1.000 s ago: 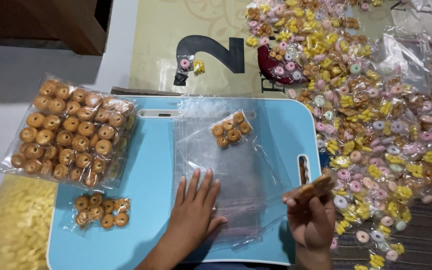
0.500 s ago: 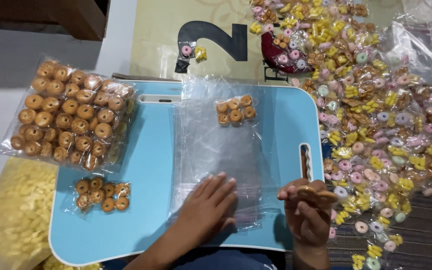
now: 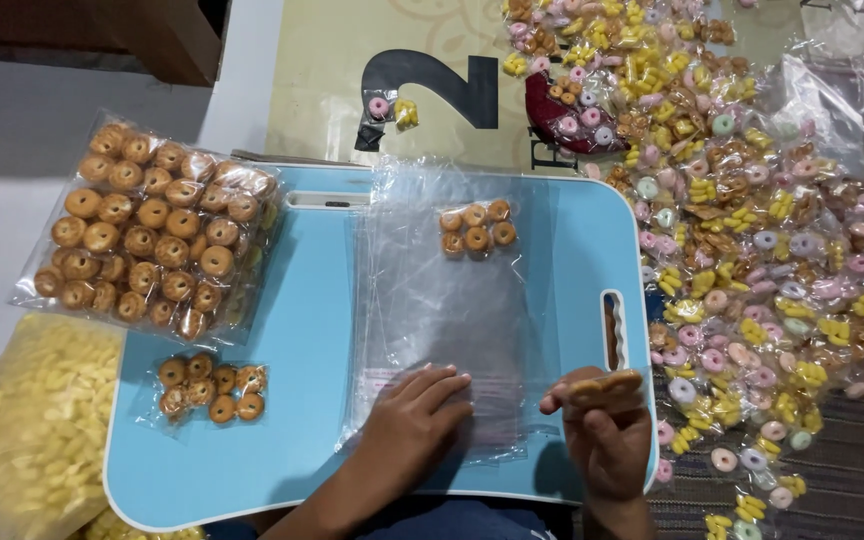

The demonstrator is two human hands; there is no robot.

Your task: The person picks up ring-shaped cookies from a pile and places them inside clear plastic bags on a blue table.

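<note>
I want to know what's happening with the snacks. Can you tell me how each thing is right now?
Left hand: flat, pressing the clear bag's open end.
Right hand: raised, fingers pinching ring cookies.
Clear bag: flat on the blue tray, few cookies at its far end.
Big cookie pack: full, overhanging the tray.
Small cookie pack: filled, on the tray.
Wrapped candies: scattered in a heap.
</note>
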